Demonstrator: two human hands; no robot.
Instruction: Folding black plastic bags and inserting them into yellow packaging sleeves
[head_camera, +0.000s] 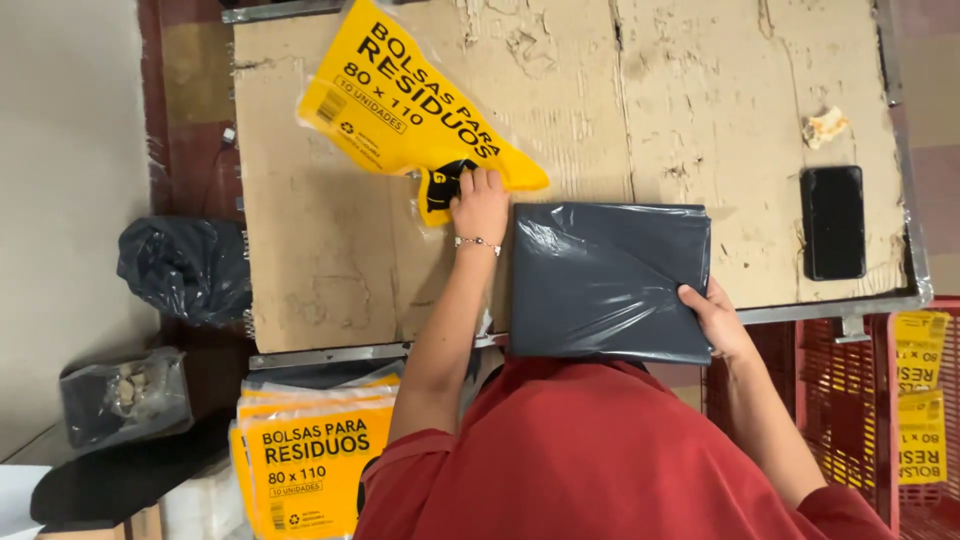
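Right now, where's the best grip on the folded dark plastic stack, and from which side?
Probably the near right corner, coming from the person's side. The folded dark plastic stack lies flat with its near edge overhanging the cardboard-covered table, so fingers can slide under and the thumb on top. The right hand already pinches there. The left hand is on the yellow bag sleeve, not on the stack.

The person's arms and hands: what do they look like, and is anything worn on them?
Both arms are bare from the elbow down, coming out of short red sleeves of a loose red top. The left hand has a thin beaded bracelet at the wrist. The right hand shows no gloves or jewellery.
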